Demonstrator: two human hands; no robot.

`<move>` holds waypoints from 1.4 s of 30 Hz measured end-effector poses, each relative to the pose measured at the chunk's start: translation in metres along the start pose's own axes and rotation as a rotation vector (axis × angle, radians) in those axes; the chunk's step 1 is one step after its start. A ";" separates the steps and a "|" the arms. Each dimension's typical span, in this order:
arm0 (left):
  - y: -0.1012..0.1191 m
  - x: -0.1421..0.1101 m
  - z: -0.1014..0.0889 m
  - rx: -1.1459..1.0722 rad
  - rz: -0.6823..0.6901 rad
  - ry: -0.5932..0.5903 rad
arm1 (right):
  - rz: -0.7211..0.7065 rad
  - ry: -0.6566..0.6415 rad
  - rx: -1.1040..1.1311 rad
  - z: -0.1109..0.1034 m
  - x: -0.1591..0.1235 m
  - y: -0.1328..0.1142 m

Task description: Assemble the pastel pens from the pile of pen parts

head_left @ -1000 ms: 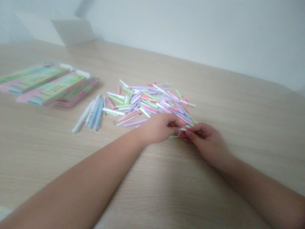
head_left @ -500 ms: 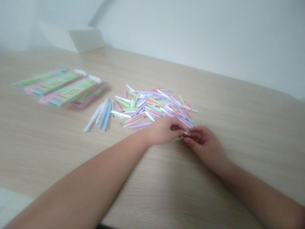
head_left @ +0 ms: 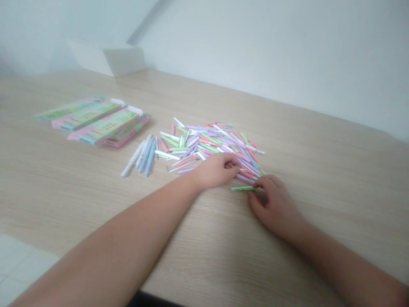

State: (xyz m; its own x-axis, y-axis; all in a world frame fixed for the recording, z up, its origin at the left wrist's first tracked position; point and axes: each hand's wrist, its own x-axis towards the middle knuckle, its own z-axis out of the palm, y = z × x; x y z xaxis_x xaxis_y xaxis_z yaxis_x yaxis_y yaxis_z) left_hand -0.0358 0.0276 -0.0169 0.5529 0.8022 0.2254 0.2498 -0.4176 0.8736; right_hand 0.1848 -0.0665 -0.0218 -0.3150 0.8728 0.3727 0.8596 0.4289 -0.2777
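A pile of slim pen-like sticks (head_left: 211, 138) in green, purple, coral, white and blue lies on the wooden table. My left hand (head_left: 217, 170) rests over the near side of the pile, its thumb and fingers closed together. What it holds, if anything, is hidden. To its right, my right hand (head_left: 275, 204) pinches the end of a green pen-like stick (head_left: 242, 188) lying almost level, just in front of the pile. Several white and blue pen-like sticks (head_left: 143, 155) lie side by side as a separate group left of the pile.
Several flat pastel boxes (head_left: 104, 125) with pink and green printing lie at the left. A white open box or folded card (head_left: 124, 59) stands at the back against the wall (head_left: 271, 51). The table (head_left: 204, 238) has its near edge at the bottom.
My hands have moved apart; a moment ago their fingertips met over a small clear piece. More of the green stick shows now. The view has shifted slightly.
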 end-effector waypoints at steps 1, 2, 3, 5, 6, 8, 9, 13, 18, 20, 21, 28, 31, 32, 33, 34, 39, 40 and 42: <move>0.000 0.000 0.000 -0.004 0.006 0.006 | 0.003 0.000 -0.014 0.000 0.000 0.000; 0.001 0.000 0.000 -0.002 0.009 0.011 | -0.002 -0.006 -0.018 0.001 0.000 0.001; 0.001 0.000 0.000 0.008 0.010 0.014 | -0.014 -0.018 -0.017 0.001 0.000 0.001; 0.003 -0.001 -0.001 0.038 0.006 0.012 | -0.047 -0.054 -0.010 0.000 0.000 0.000; 0.004 -0.001 -0.001 0.050 0.004 0.010 | -0.062 -0.071 -0.010 0.000 0.001 0.000; 0.004 -0.001 0.000 0.060 -0.004 0.017 | -0.068 -0.098 -0.010 0.000 0.002 0.001; 0.003 -0.001 0.000 0.060 -0.010 0.027 | -0.059 -0.107 -0.004 0.001 0.003 0.002; -0.003 0.001 0.000 0.052 -0.057 0.095 | 0.012 -0.092 0.037 0.004 0.005 0.007; -0.007 0.003 -0.001 0.023 -0.075 0.170 | 0.137 -0.021 0.060 0.007 0.003 0.013; -0.007 0.004 -0.001 -0.001 -0.078 0.201 | 0.172 0.004 0.068 0.008 0.002 0.014; -0.006 0.004 -0.002 -0.028 -0.084 0.211 | 0.179 0.008 0.075 0.008 0.002 0.015; -0.002 0.007 -0.004 -0.163 -0.115 0.224 | 0.186 -0.010 0.123 0.007 0.004 0.015; -0.002 0.005 -0.002 -0.117 -0.073 0.189 | 0.099 -0.035 0.101 0.006 0.005 0.010; -0.002 0.005 -0.001 -0.106 -0.063 0.178 | 0.054 -0.040 0.074 0.006 0.006 0.009; -0.003 0.004 0.000 -0.091 -0.058 0.167 | 0.008 -0.041 0.041 0.006 0.006 0.008; -0.003 0.003 0.002 -0.067 -0.059 0.160 | -0.035 -0.039 0.012 0.006 0.006 0.007; -0.001 0.001 0.006 0.073 -0.067 0.133 | -0.107 -0.033 -0.007 0.008 0.006 0.008; -0.001 0.001 0.006 0.080 -0.066 0.129 | -0.106 -0.039 0.003 0.008 0.006 0.009; -0.001 0.002 0.006 0.087 -0.065 0.130 | -0.102 -0.054 0.021 0.008 0.007 0.008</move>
State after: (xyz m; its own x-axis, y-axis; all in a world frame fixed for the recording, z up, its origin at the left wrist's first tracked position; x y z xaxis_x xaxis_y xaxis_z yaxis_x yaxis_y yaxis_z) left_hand -0.0308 0.0272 -0.0201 0.4273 0.8748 0.2282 0.3526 -0.3937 0.8489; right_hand 0.1869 -0.0552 -0.0285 -0.4222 0.8352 0.3524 0.8133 0.5207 -0.2598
